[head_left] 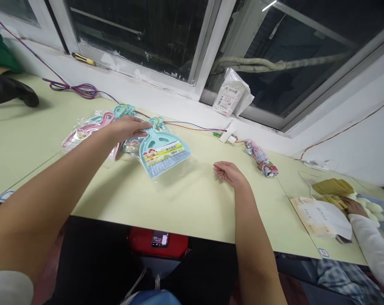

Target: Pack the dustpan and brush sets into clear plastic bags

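My left hand is closed on the handle end of a teal dustpan. The dustpan has a blue-bristled brush nested in it, a printed label across the front, and clear wrapping. Behind and left of that hand, more wrapped sets lie in a cluster, among them a pink dustpan and teal handles. My right hand hovers over the table to the right, its fingers curled together with nothing visible in them.
A rolled patterned cloth bundle lies right of my right hand. On the sill are a screwdriver and a white package. Cables run along the wall. A phone rests on a red seat below. Another person's hand touches yellow cloth.
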Demonstrator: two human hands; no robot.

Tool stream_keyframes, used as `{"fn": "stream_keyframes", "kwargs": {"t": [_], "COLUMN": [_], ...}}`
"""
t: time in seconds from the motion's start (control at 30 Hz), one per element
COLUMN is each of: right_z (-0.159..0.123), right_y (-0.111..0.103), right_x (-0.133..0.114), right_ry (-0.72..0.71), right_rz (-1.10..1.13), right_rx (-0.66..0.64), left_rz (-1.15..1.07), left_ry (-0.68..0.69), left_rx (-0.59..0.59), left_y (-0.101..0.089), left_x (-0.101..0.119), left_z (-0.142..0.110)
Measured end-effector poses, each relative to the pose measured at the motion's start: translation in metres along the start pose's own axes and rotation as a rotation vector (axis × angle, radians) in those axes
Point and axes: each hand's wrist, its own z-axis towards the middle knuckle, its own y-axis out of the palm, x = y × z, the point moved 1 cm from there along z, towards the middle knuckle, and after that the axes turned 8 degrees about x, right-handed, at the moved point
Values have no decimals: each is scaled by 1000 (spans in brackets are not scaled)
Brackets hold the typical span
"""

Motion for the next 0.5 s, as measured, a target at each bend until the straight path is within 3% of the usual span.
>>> {"fn": "stream_keyframes", "kwargs": {"t": [0.13, 0.23, 0.33, 0.5], "right_z": [1, 3, 5, 8], "right_y": [3, 5, 5, 6], "right_x": [4, 6, 9, 12], "right_ry": [19, 38, 53, 53], "right_rz": [-58, -98, -110, -122], "right_rx": [7, 8, 8, -19], "left_rz": [417, 608, 738, 845], "left_ry": [-70, -23, 13, 109], "left_rx": [-184, -272, -316, -267], "left_y": [-24, -31, -26, -7], "left_x": [11, 12, 11, 13], "left_z": [31, 51, 68, 87]}}
